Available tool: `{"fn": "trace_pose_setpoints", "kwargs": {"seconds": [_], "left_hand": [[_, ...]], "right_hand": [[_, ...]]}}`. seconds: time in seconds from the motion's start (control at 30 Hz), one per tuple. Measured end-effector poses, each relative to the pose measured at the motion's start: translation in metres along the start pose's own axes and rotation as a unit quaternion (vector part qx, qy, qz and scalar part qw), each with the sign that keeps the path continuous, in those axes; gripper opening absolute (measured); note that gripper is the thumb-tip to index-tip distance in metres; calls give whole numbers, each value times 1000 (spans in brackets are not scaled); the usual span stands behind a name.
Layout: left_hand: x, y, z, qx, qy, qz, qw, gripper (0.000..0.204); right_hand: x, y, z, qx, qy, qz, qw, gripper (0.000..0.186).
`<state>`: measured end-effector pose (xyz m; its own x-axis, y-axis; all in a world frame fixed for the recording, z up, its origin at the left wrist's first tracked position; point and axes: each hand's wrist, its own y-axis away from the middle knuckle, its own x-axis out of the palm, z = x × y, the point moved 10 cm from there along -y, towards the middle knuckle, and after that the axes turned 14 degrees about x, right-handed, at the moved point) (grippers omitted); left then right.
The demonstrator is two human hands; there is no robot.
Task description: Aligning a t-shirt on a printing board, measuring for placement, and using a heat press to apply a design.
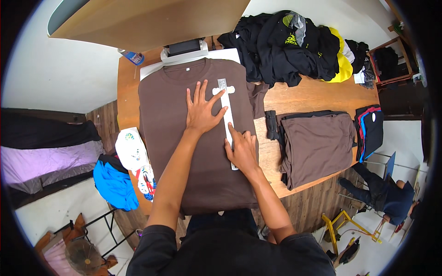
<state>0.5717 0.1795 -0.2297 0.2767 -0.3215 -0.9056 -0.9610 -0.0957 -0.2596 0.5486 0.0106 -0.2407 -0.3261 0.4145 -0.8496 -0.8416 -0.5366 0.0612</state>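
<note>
A brown T-shirt [184,161] lies spread out, collar at the far end, with a small white print [216,90] on its chest. Lengthwise down the shirt, across the print, runs a long pale ruler [228,110]. My left hand [201,112] lies flat on the shirt with fingers spread; its thumb and index finger reach to the ruler's left edge. Over the ruler's lower half is my right hand [242,149], index finger pressed along it, thumb at its left side and the other fingers curled. It covers part of the ruler.
Folded brown garments [317,147] and a dark folded pile [370,131] sit right on the wooden table [317,96]. Black clothes [294,50] heap at the back. A brown panel [147,23] overhangs the far edge; a blue bottle [133,57] stands nearby. Another person [391,198] is at far right.
</note>
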Motion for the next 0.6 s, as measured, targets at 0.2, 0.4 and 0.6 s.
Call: {"fn": "trace_pose_setpoints", "kwargs": {"seconds": [0.2, 0.4, 0.6], "left_hand": [[2, 0, 1, -3, 1, 10, 1000, 55], [0, 1, 1, 3, -3, -4, 1000, 56], [-1, 0, 1, 5, -3, -6, 1000, 57]], "right_hand": [[2, -1, -1, 4, 8, 2, 1000, 53], [2, 0, -1, 9, 3, 11, 1000, 53], [2, -1, -1, 10, -3, 7, 1000, 54]]}}
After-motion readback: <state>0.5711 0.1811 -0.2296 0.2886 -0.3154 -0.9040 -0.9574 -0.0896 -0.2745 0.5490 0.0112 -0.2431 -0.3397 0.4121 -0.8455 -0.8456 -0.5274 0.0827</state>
